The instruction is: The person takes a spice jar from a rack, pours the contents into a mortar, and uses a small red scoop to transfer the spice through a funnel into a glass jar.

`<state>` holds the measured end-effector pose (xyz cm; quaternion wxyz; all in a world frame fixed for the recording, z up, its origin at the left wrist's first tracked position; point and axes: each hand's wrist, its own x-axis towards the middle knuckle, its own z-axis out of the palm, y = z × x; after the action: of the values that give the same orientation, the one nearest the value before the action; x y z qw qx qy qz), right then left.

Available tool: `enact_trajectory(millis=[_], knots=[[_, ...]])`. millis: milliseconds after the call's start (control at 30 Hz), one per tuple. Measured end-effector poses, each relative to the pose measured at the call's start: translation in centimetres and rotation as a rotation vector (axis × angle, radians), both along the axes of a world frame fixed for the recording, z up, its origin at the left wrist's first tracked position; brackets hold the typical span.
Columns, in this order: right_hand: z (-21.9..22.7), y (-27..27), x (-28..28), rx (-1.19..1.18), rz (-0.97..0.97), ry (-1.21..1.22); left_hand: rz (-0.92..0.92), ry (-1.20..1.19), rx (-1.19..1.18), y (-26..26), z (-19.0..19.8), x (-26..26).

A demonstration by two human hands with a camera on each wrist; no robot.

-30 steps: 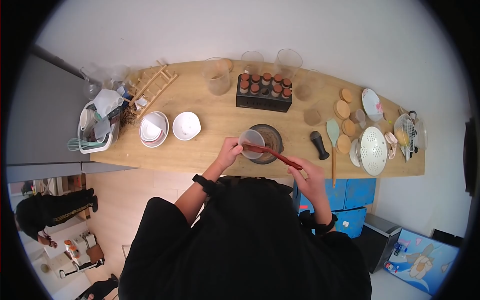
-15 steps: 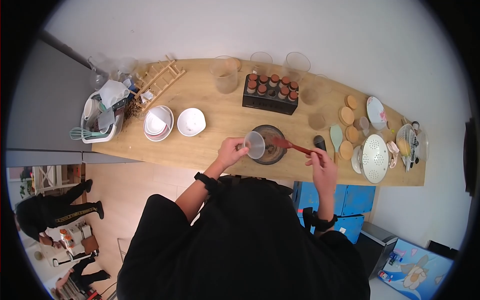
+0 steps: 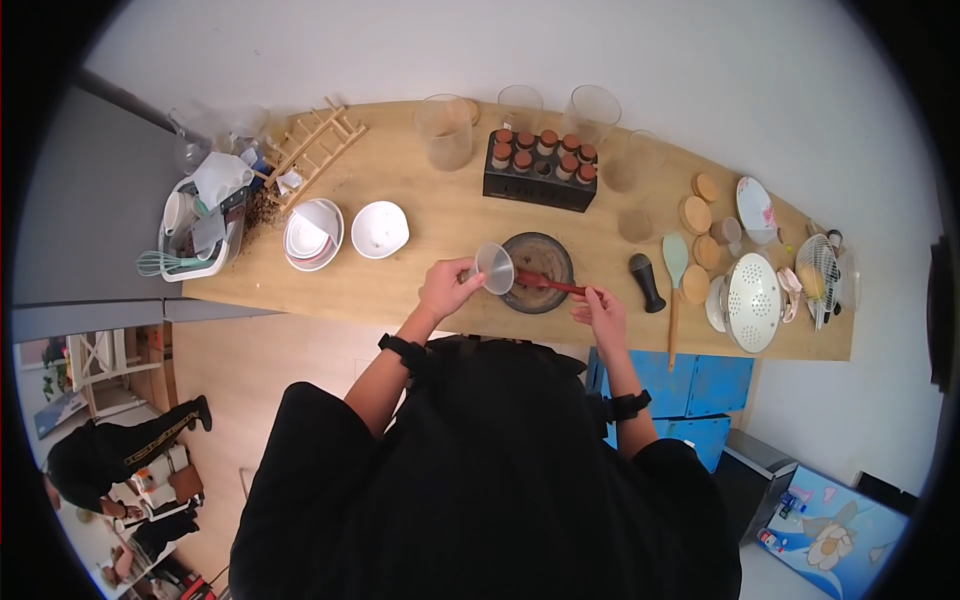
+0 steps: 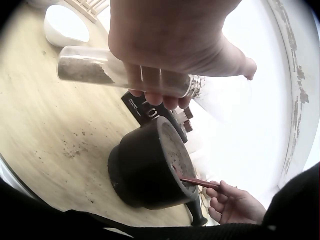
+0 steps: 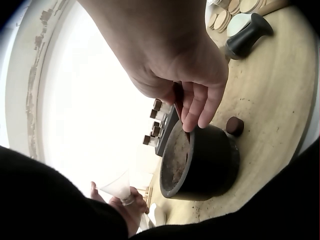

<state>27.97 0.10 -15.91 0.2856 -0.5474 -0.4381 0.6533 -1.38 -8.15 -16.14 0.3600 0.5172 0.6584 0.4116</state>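
Observation:
In the head view my left hand [image 3: 446, 288] holds a translucent funnel [image 3: 494, 268] beside the dark mortar [image 3: 566, 270]. The left wrist view shows that hand's fingers round a glass vial [image 4: 84, 71], tilted nearly sideways, with brown powder inside. My right hand [image 3: 605, 318] pinches the handle of a red utensil [image 3: 566, 287]; its head is down in the mortar [image 4: 142, 165], as the left wrist view shows. In the right wrist view, brown powder lines the mortar [image 5: 212, 162], and the funnel [image 5: 119, 186] stands at the left hand [image 5: 129, 214].
Behind the mortar is a black rack [image 3: 535, 190] of red-capped vials. A black pestle [image 3: 646, 283], green spatula [image 3: 675, 260] and white colander [image 3: 752, 303] lie to the right, white bowls [image 3: 380, 230] to the left. A dark cap [image 5: 235, 126] sits beside the mortar.
The red utensil has gone from over the funnel, across to the right, and down into the mortar. My right hand has come back leftward in the last half second. The left hand keeps its hold.

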Motion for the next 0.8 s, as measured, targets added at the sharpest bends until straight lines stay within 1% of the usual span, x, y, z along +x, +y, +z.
enact_trajectory(millis=[67, 167, 267, 300, 367, 400, 433, 467, 500, 533, 567, 600, 633, 667, 700, 767, 800], knots=[[-0.3, -0.1, 0.2, -0.019, 0.008, 0.033, 0.01, 0.075, 0.009, -0.2, 0.0, 0.0], [-0.2, 0.1, 0.7, -0.037, 0.014, 0.09, 0.031, 0.073, -0.023, -0.3, 0.7, 0.1], [0.2, 0.0, 2.0, -0.065, -0.025, 0.118, 0.034, 0.078, -0.068, -0.3, 0.3, 0.0], [1.0, 0.0, 2.3, -0.045, -0.037, 0.11, 0.037, 0.076, -0.068, -0.3, -0.2, 0.0], [2.4, -0.1, 2.6, -0.023, -0.048, 0.103, 0.008, 0.15, -0.061, -0.1, -1.1, 0.0], [3.8, -0.2, 2.4, 0.041, -0.038, 0.109, 0.007, 0.151, -0.059, 0.1, -1.0, 0.0], [5.1, -0.3, 2.1, 0.106, -0.03, 0.114, -0.018, 0.122, -0.043, 0.3, -0.9, 0.1], [6.5, -0.4, 1.5, 0.109, -0.036, 0.114, -0.046, 0.091, -0.026, 0.6, -0.8, 0.4], [8.0, -0.7, 0.7, 0.191, 0.043, 0.076, -0.052, 0.091, -0.023, 1.0, -0.9, 0.7], [9.4, -1.1, -0.2, 0.27, 0.123, 0.035, -0.073, -0.017, 0.083, 1.2, -1.2, 1.2], [10.7, -1.6, -0.9, 0.271, 0.117, 0.035, -0.093, -0.125, 0.189, 1.4, -1.4, 1.5], [11.9, -2.2, -1.7, 0.414, 0.237, -0.007, -0.098, -0.124, 0.19, 1.6, -0.9, 1.9], [13.0, -2.5, -2.1, 0.558, 0.359, -0.05, -0.108, -0.249, 0.242, 1.9, 0.1, 2.3], [13.9, -2.5, -2.2, 0.562, 0.36, -0.049, -0.114, -0.375, 0.294, 2.1, 0.8, 2.4], [14.7, -2.5, -2.2, 0.593, 0.349, -0.072, -0.112, -0.374, 0.297, 2.1, 1.2, 2.4], [15.4, -2.6, -2.1, 0.625, 0.34, -0.096, -0.126, -0.434, 0.205, 2.1, 1.5, 2.4], [15.6, -2.6, -2.0, 0.686, 0.386, -0.132, -0.127, -0.434, 0.205, 2.0, 1.4, 2.4]])
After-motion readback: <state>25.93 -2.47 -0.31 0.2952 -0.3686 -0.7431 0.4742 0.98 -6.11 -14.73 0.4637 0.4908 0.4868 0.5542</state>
